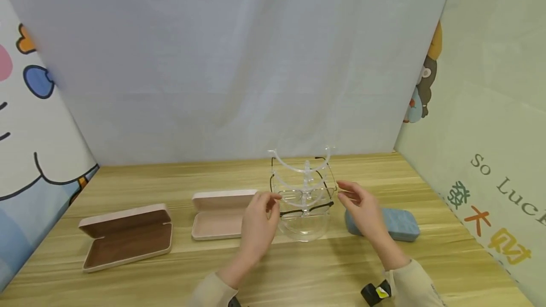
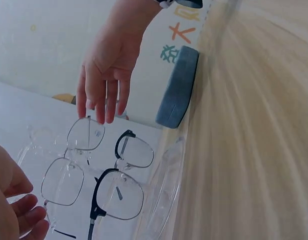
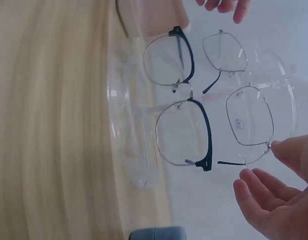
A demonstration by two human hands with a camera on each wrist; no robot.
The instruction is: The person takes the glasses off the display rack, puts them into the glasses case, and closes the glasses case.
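Left hand (image 1: pixel 259 221): fingers (image 2: pixel 24 212) loosely curled, gripping nothing, positioned just beside the left edge of the clear acrylic glasses stand (image 1: pixel 304 193). From the head view contact with the stand cannot be confirmed.

Right hand (image 1: pixel 361 208): fingers (image 2: pixel 100 102) extended and relaxed, gripping nothing. In the right wrist view one fingertip (image 3: pixel 286 150) sits at the outer hinge of the thin metal-rimmed glasses (image 3: pixel 249 122); contact appears light.

The stand is upright on the table (image 1: pixel 298 274), centred between both hands, toward the back wall. It carries two pairs: the thin metal-rimmed glasses on the higher tier and the black browline glasses (image 1: pixel 306 209) on the tier below, nearer the base.

Adjacent items:
- Open pink glasses case (image 1: pixel 219 214), just beside the left hand, lid raised toward the rear.
- Open pink case with brown lining (image 1: pixel 127 237), well apart to the left, near the left wall panel.
- Closed blue glasses case (image 1: pixel 396 224), just behind the right hand, near the stand's right side.

Clearance: bare tabletop lies in front of the stand and both wrists, up to the near table edge. Side room around the stand is narrow, bounded by the pink case and the blue case.
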